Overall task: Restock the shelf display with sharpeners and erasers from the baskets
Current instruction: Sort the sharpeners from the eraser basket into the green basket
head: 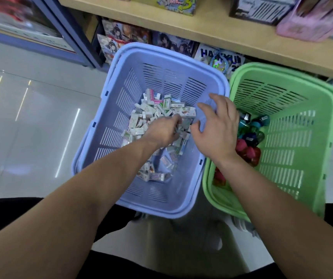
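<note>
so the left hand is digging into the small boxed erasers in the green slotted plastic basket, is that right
No: the head view shows the left hand digging into the small boxed erasers in the pale blue slotted plastic basket.

Bright, even overhead light. Streaky glare on floor (26, 101) left of left hand (162, 131). Its fingertips (178, 120) motion-blurred; frame edges bowed, soft.

Looks like a shop for stationery and toys. Wooden shelf (211, 31) with boxed goods (262, 9) on top and illustrated packs (121, 35) under its edge. Blue basket (167, 55) of wrapped erasers (139, 125) and green basket (302, 158) of sharpeners (249, 153) on the glossy tiled floor (30, 121).
</note>
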A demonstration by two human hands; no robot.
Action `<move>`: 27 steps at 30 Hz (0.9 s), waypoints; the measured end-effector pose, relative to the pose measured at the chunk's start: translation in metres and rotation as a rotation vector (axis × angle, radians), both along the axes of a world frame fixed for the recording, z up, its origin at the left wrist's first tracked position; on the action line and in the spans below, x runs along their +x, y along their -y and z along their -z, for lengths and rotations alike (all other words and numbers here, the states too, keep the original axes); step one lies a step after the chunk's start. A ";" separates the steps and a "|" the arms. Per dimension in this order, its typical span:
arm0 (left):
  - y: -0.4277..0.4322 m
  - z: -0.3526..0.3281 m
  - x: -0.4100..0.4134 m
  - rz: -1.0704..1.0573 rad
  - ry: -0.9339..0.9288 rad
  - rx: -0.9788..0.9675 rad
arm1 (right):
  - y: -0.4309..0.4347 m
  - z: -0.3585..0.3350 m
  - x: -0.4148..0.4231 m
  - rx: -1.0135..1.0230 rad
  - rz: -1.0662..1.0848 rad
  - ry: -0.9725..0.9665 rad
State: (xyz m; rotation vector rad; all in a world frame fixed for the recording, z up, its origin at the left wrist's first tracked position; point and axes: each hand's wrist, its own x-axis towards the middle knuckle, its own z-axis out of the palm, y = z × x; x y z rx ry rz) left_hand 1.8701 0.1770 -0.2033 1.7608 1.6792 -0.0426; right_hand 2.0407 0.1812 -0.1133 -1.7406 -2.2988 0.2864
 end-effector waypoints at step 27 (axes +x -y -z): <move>-0.022 0.017 -0.001 0.191 -0.082 -0.023 | 0.000 0.008 -0.001 0.022 0.035 -0.074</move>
